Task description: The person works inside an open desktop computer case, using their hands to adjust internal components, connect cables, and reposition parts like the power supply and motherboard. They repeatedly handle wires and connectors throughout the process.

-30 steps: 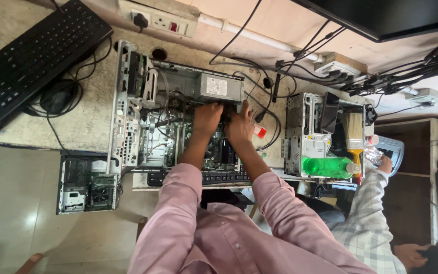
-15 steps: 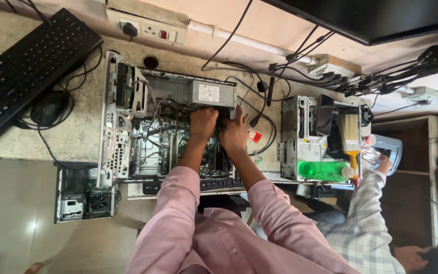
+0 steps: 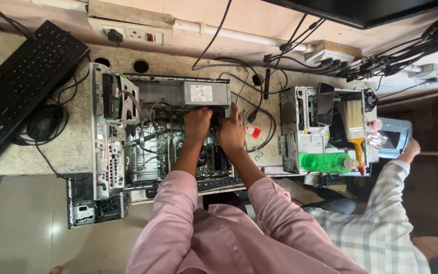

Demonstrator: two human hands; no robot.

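Pressing inside the open computer case (image 3: 128,147), both hands (image 3: 214,129) seem closed on something hidden, so nearby cables (image 3: 160,119) could be snagged.

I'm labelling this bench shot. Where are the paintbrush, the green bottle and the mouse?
paintbrush (image 3: 353,115): head view, on its pale bristles.
green bottle (image 3: 323,163): head view, middle of its body.
mouse (image 3: 42,129): head view, top of its black shell.

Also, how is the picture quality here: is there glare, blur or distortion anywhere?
Head view: sharp over both hands, the left hand and right hand, inside the open computer case; daylight washes out the upper right corner; the floor tile shows soft glare; the edges bend from a wide lens.
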